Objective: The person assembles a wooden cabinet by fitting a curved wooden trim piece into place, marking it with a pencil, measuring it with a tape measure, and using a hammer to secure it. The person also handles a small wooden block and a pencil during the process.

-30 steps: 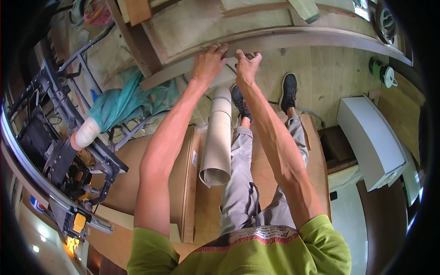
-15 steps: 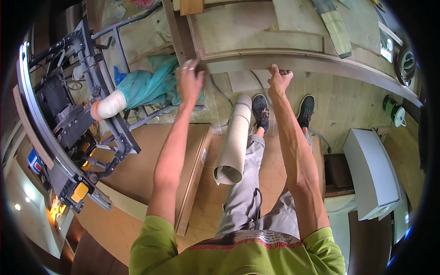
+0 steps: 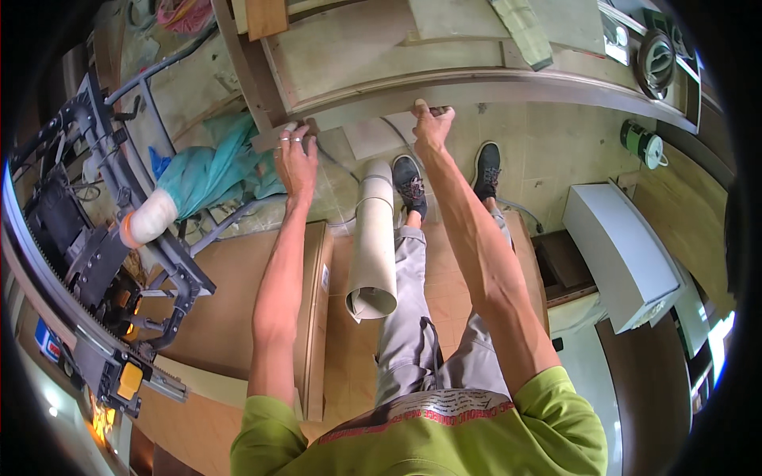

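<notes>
My left hand [image 3: 295,159] rests at the left end of a long curved wooden strip [image 3: 508,79] that runs along the near edge of a workbench [image 3: 381,47]; its fingers are spread flat on the wood. My right hand [image 3: 431,123] grips the same strip farther right, fingers curled over its edge. Both arms are stretched out in front of me. Below them a rolled sheet of pale paper [image 3: 375,238] leans upright by my legs. My dark shoes [image 3: 409,182] stand on the tiled floor.
A flat brown panel [image 3: 313,317] stands on edge to my left. A dark metal machine frame [image 3: 103,238] with a teal cloth [image 3: 214,170] fills the left side. A white cabinet [image 3: 627,254] stands right, a green can [image 3: 641,143] behind it.
My hands have spread apart along the strip, the left sliding left to its end. The view has shifted so the bench sits higher and closer.
</notes>
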Motion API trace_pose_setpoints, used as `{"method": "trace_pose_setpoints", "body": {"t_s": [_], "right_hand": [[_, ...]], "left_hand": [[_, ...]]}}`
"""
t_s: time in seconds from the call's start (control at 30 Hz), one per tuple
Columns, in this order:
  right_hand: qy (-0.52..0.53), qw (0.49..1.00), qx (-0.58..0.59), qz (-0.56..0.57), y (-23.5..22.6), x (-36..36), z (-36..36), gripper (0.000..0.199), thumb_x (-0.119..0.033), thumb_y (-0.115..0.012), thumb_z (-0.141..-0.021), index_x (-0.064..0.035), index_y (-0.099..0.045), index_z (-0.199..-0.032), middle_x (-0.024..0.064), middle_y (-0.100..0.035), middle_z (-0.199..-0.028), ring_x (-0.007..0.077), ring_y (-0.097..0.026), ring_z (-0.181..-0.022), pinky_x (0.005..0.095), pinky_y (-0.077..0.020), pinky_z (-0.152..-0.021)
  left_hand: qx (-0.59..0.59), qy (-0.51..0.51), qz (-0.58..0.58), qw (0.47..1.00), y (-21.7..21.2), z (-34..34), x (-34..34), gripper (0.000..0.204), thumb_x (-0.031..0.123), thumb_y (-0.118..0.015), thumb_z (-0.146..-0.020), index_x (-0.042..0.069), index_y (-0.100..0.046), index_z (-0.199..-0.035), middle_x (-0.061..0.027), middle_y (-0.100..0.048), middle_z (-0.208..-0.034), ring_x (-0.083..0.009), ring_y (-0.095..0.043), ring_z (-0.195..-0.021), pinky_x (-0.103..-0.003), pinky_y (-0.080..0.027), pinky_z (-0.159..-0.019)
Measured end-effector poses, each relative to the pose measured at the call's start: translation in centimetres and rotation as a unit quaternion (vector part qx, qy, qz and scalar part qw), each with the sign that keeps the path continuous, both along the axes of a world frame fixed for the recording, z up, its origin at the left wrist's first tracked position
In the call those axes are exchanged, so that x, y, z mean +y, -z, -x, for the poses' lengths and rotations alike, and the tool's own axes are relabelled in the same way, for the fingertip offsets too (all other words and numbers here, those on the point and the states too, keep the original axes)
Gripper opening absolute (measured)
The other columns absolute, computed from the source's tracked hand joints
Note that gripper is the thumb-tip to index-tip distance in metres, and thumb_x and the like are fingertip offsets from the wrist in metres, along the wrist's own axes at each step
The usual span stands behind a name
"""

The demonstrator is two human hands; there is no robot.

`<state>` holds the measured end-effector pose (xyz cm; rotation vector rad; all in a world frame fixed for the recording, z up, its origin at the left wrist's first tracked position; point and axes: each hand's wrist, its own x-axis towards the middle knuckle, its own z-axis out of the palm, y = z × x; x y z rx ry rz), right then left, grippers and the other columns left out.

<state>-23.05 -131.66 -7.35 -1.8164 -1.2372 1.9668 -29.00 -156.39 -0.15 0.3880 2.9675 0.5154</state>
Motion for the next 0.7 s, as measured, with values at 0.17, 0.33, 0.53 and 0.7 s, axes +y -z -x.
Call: {"method": "trace_pose_setpoints", "body": {"t_s": [0.17, 0.33, 0.53, 0.7], "right_hand": [[-0.023, 0.999, -0.028, -0.006, -0.1, 0.4, -0.3, 0.058, -0.012, -0.072, -0.086, -0.0049, -0.032, -0.127, 0.0088, -0.062, -0.105, 0.0202, -0.065, -0.09, 0.0339, -0.0451, -0.061], [-0.043, 0.998, -0.043, -0.016, 0.8, 0.2, -0.5, 0.058, -0.019, -0.074, -0.087, -0.0086, -0.034, -0.127, 0.0061, -0.063, -0.106, 0.0198, -0.067, -0.09, 0.0346, -0.0427, -0.053], [-0.034, 0.997, -0.062, -0.019, 0.4, 1.0, -0.5, 0.056, -0.018, -0.075, -0.086, -0.0087, -0.035, -0.126, 0.0068, -0.062, -0.104, 0.0185, -0.068, -0.086, 0.0318, -0.041, -0.048], [0.001, 1.0, -0.004, 0.017, -2.0, -1.5, 1.6, 0.06, -0.002, -0.069, -0.085, 0.002, -0.031, -0.131, 0.0088, -0.059, -0.092, 0.0166, -0.058, -0.077, 0.0306, -0.0472, -0.069]], "left_hand": [[-0.039, 0.031, -0.016, 0.999, 0.1, -1.4, 4.4, 0.028, 0.016, -0.07, -0.084, 0.012, -0.069, -0.112, -0.0105, -0.062, -0.114, -0.032, -0.059, -0.108, -0.043, -0.048, -0.092], [-0.037, -0.134, -0.061, 0.988, 0.3, -2.3, 6.2, 0.034, 0.016, -0.073, -0.082, 0.004, -0.067, -0.113, -0.0164, -0.059, -0.118, -0.0356, -0.054, -0.114, -0.044, -0.045, -0.097], [-0.028, -0.319, -0.071, 0.945, 2.5, -2.7, 8.5, 0.048, 0.014, -0.08, -0.075, 0.0, -0.063, -0.117, -0.0193, -0.054, -0.123, -0.0366, -0.05, -0.118, -0.047, -0.042, -0.1], [-0.121, -0.649, -0.301, 0.688, 10.8, -3.7, 7.3, 0.085, 0.027, -0.088, -0.07, 0.002, -0.042, -0.136, -0.0168, -0.051, -0.128, -0.0317, -0.051, -0.119, -0.048, -0.048, -0.091]]}}
